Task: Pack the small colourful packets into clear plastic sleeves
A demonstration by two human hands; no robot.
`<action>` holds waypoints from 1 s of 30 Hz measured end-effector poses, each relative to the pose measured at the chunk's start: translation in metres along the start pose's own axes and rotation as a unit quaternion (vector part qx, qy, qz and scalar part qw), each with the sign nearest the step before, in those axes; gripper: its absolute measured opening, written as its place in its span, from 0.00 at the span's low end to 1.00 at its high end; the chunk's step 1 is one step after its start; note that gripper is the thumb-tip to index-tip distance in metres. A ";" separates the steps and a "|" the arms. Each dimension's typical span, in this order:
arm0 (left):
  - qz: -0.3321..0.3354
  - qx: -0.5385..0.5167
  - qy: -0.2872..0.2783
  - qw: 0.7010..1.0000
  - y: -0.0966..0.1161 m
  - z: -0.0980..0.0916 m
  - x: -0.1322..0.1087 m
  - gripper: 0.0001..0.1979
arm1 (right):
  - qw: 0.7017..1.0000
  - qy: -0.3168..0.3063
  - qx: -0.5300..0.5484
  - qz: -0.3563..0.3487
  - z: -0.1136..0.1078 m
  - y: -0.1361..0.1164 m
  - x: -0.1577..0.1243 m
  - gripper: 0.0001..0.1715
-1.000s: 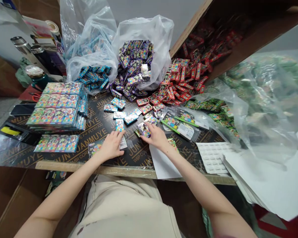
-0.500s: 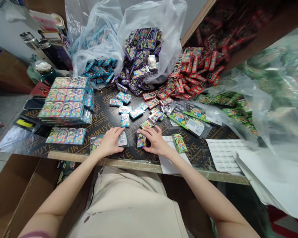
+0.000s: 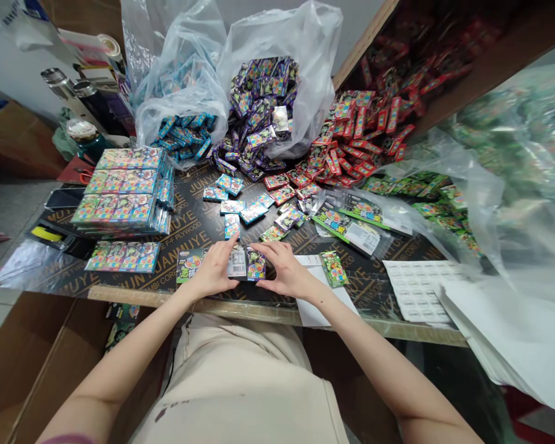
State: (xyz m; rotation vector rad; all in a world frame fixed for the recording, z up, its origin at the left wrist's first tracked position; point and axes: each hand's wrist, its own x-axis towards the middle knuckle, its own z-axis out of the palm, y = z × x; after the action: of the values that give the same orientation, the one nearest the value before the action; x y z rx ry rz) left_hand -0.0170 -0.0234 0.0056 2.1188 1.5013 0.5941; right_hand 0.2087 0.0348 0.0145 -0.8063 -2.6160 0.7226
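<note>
A flat printed plastic bag (image 3: 189,265) with a barcode label lies near the table's front edge. My left hand (image 3: 213,271) grips it, thumb at the near edge and fingers at the far edge. Between the thumb and fingers of my right hand (image 3: 287,270) is a small purple box (image 3: 256,265), its end meeting the bag's right end. How far the box is inside the bag I cannot tell. Just beyond my left fingers lies a blue box (image 3: 232,226). Past my right hand a green box (image 3: 334,269) rests partly on white paper (image 3: 326,302).
A stack of wrapped box sets (image 3: 120,185) stands at left. Along the back are plastic bags of blue boxes (image 3: 185,135) and purple boxes (image 3: 263,98), and a heap of red boxes (image 3: 351,148). More printed bags (image 3: 346,228) and a label sheet (image 3: 419,290) lie at right.
My right hand has moved left with the purple box, which now meets the bag's end. The bag has shifted slightly right under my left hand.
</note>
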 end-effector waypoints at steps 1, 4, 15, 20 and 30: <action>0.007 -0.004 -0.003 1.000 0.000 0.000 0.001 0.57 | 1.000 0.000 0.016 -0.007 0.001 0.002 0.000 0.47; 0.014 -0.014 0.007 1.000 0.001 -0.001 0.005 0.56 | 0.998 0.056 0.028 0.004 0.007 0.003 0.000 0.49; -0.006 0.084 -0.051 0.995 0.002 -0.003 0.015 0.41 | 0.928 0.195 -0.174 0.266 -0.032 0.096 0.074 0.40; -0.017 0.128 -0.064 0.990 0.007 -0.003 0.019 0.31 | 0.922 0.106 -0.191 0.320 -0.042 0.157 0.115 0.50; -0.071 0.025 0.060 0.995 -0.014 -0.013 0.019 0.60 | 0.989 0.049 -0.139 0.027 -0.040 0.017 0.058 0.49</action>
State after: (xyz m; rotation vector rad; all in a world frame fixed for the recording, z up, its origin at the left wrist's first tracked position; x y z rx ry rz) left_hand -0.0296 0.0001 0.0092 2.0232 1.7323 0.6472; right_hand 0.1876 0.0962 0.0466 -0.9663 -2.6478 0.3240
